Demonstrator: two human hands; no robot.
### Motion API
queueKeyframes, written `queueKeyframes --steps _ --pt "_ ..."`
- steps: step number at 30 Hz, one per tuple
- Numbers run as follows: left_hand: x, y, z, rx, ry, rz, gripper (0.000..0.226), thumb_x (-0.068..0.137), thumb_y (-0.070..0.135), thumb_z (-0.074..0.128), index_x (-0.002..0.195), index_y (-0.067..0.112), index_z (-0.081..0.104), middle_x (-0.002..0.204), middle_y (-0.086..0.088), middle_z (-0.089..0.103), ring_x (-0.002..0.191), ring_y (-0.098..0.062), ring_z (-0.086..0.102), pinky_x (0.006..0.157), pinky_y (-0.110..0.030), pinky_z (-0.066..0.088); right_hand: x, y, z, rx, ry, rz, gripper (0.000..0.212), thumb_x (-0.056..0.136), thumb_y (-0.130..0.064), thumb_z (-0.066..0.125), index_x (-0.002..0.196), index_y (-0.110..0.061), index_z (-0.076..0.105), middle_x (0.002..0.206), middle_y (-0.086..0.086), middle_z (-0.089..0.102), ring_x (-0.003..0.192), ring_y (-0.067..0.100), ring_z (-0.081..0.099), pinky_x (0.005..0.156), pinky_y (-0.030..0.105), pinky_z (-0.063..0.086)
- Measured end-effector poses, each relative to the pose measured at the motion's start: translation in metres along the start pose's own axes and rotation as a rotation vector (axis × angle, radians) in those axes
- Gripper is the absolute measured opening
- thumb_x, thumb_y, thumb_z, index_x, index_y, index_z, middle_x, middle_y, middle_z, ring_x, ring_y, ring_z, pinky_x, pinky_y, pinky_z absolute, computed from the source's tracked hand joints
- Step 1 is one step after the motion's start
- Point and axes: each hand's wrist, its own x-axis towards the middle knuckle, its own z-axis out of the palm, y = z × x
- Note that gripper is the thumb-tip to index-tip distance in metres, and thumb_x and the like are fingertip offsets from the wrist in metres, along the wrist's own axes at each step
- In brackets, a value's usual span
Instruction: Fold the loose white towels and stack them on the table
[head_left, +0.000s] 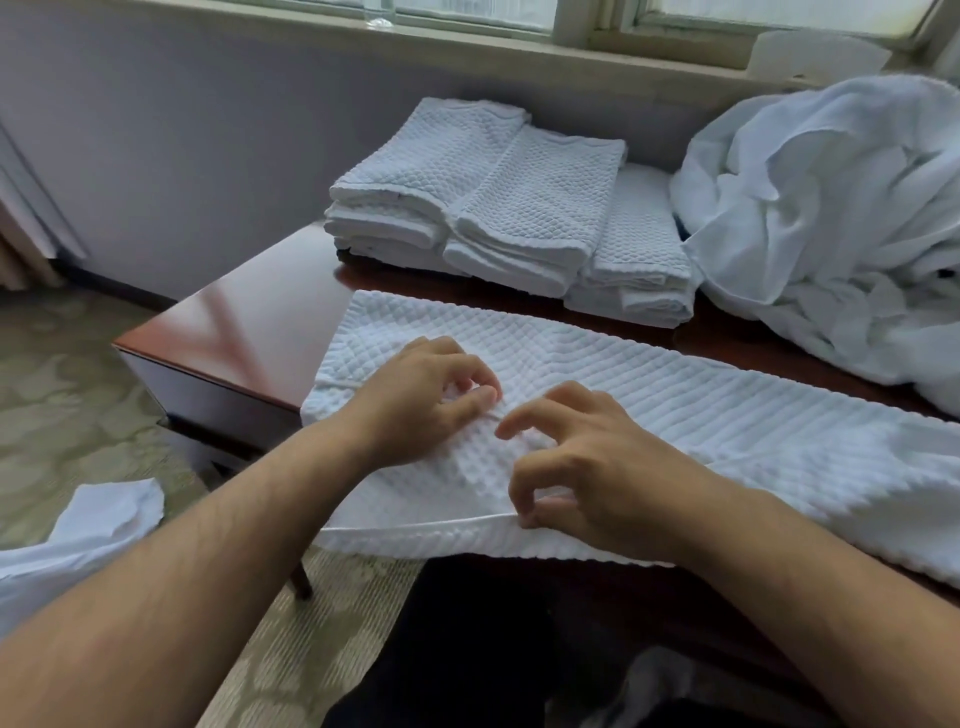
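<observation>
Left hand (431, 395), fingers curled, pinches a ridge of the white waffle-weave towel (701, 410) spread along the near edge of the wooden table (249, 322). Right hand (587, 467) pinches its near hem between thumb and curled fingers. Behind stand folded towel stacks (493, 208), with a loose white heap (831, 208) just beside them on the right.

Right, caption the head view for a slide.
Left hand and right hand pinch a white waffle-weave towel on a glossy reddish-brown table, folded white towels stacked behind.
</observation>
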Motion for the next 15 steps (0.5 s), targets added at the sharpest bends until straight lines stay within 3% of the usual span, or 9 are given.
queueKeyframes --steps 3,6,8,11,13,15 --pt "0.001 0.001 -0.008 -0.061 -0.074 -0.025 0.015 0.099 0.042 0.056 0.097 0.041 0.071 0.102 0.014 0.062 0.098 -0.004 0.055 0.091 -0.036 0.049 0.004 0.000 -0.006 0.102 0.014 0.014 0.011 0.092 -0.041 0.069 0.085 -0.038 0.061 0.128 -0.018 0.053 0.127 0.007 0.035 0.107 0.031 0.030" --pt "0.001 -0.002 -0.029 -0.238 -0.163 -0.156 0.034 0.105 0.041 0.047 0.094 0.029 0.076 0.100 0.010 0.073 0.098 -0.006 0.066 0.098 -0.041 0.050 0.010 0.009 -0.020 0.311 0.168 0.163 0.024 0.093 -0.035 0.068 0.081 -0.042 0.050 0.090 -0.025 0.059 0.094 -0.002 0.053 0.080 0.015 0.039" --pt "0.001 -0.008 -0.049 -0.436 -0.268 -0.292 0.055 0.105 0.054 0.036 0.095 0.021 0.079 0.100 0.000 0.077 0.096 -0.019 0.072 0.094 -0.043 0.054 0.019 0.025 -0.027 0.355 0.271 0.266 0.024 0.096 -0.033 0.065 0.080 -0.039 0.048 0.073 -0.024 0.060 0.070 -0.002 0.055 0.060 0.011 0.039" --pt "-0.004 -0.023 -0.079 -0.566 -0.431 -0.458 0.084 0.084 0.087 0.029 0.103 0.021 0.078 0.105 -0.006 0.077 0.091 -0.019 0.075 0.075 -0.028 0.057 0.033 0.049 -0.030 0.336 0.281 0.374 0.021 0.100 -0.036 0.060 0.082 -0.034 0.048 0.069 -0.022 0.062 0.060 0.001 0.055 0.052 0.017 0.040" --pt "-0.009 -0.036 -0.090 -0.534 -0.432 -0.503 0.086 0.069 0.098 0.041 0.108 0.029 0.077 0.111 0.001 0.076 0.097 -0.014 0.074 0.083 -0.033 0.055 0.040 0.063 -0.028 0.324 0.277 0.440 0.020 0.101 -0.039 0.057 0.084 -0.034 0.049 0.071 -0.012 0.061 0.064 0.005 0.056 0.054 0.022 0.037" --pt "-0.015 -0.048 -0.097 -0.637 -0.424 -0.535 0.080 0.060 0.090 0.066 0.115 0.033 0.074 0.121 0.003 0.073 0.110 -0.018 0.071 0.100 -0.044 0.049 0.045 0.073 -0.026 0.330 0.307 0.478 0.018 0.101 -0.038 0.056 0.086 -0.032 0.049 0.076 -0.009 0.061 0.067 0.005 0.057 0.057 0.025 0.037"
